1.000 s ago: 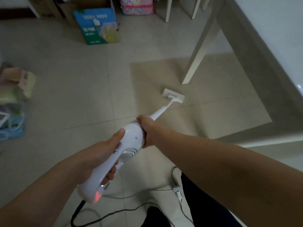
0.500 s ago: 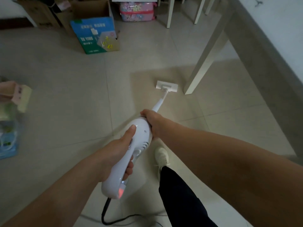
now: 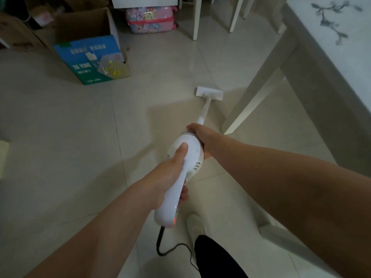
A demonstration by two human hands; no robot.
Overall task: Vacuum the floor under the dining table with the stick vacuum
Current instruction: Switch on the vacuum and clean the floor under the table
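A white corded stick vacuum (image 3: 188, 155) points away from me across the pale tiled floor. My left hand (image 3: 170, 177) grips its handle, thumb on top of the motor body. My right hand (image 3: 202, 137) wraps the front of the body where the tube starts. The flat floor head (image 3: 208, 93) rests on the tiles just left of the dining table's near leg (image 3: 259, 85), outside the table's edge. The white marble-look dining table (image 3: 329, 49) fills the upper right. A red light glows at the handle's rear end.
An open blue cardboard box (image 3: 90, 59) stands on the floor at the upper left. A pink patterned case (image 3: 150, 17) and white chair legs (image 3: 196, 19) sit at the back. The black power cord (image 3: 172, 247) trails beside my white shoe (image 3: 196, 223).
The floor head has slid forward and to the left, away from the table leg's base. I have stepped forward and both hands moved with the vacuum; the box and chairs look closer.
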